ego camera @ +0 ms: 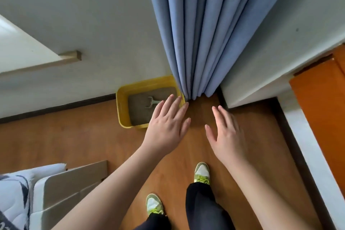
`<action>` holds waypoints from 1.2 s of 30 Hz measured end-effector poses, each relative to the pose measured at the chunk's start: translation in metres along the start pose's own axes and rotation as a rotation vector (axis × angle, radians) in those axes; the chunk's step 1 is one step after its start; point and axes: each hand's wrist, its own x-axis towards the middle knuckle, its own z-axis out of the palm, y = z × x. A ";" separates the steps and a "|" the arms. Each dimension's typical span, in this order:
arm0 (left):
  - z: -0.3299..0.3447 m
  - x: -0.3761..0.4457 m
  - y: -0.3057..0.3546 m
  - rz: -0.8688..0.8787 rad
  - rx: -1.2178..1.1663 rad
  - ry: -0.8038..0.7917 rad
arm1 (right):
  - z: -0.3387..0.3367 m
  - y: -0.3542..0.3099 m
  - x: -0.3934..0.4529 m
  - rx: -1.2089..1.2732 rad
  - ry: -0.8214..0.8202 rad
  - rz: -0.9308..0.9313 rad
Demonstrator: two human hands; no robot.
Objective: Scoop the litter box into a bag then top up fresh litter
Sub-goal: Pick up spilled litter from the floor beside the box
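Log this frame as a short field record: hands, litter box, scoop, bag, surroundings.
left hand: open, fingers straight, holds nothing, in front of the litter box's near right corner
right hand: open, fingers straight, holds nothing, over the floor
litter box: yellow, on the wood floor against the wall, beside the blue curtain
scoop: pale green, lying on the litter, untouched
bag: none in view
fresh litter supply: none in view
person: standing, green shoes

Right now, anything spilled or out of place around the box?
No spill shows. The scoop lies on the litter inside the yellow box, and the curtain hangs over the box's far corner. Both hands are empty.
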 end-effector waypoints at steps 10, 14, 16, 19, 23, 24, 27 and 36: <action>0.213 -0.004 -0.046 -0.020 -0.076 0.078 | 0.190 0.082 0.032 0.019 -0.044 -0.062; 0.312 -0.010 -0.066 -0.044 -0.080 0.007 | 0.258 0.113 0.051 -0.025 -0.101 -0.086; 0.360 -0.010 -0.082 -0.124 -0.108 -0.054 | 0.293 0.126 0.056 -0.049 -0.185 -0.089; 0.427 -0.010 -0.102 -0.255 -0.187 -0.129 | 0.344 0.143 0.060 -0.081 -0.301 -0.104; 0.483 0.007 -0.122 -0.284 -0.316 -0.108 | 0.410 0.163 0.064 -0.014 -0.408 -0.004; 0.493 0.012 -0.126 -0.308 -0.371 -0.098 | 0.425 0.166 0.062 0.009 -0.447 0.025; 0.517 0.020 -0.129 -0.408 -0.553 -0.085 | 0.464 0.179 0.057 0.030 -0.506 0.076; 0.529 0.036 -0.145 -1.042 -1.642 -0.120 | 0.516 0.205 0.049 0.111 -0.428 0.220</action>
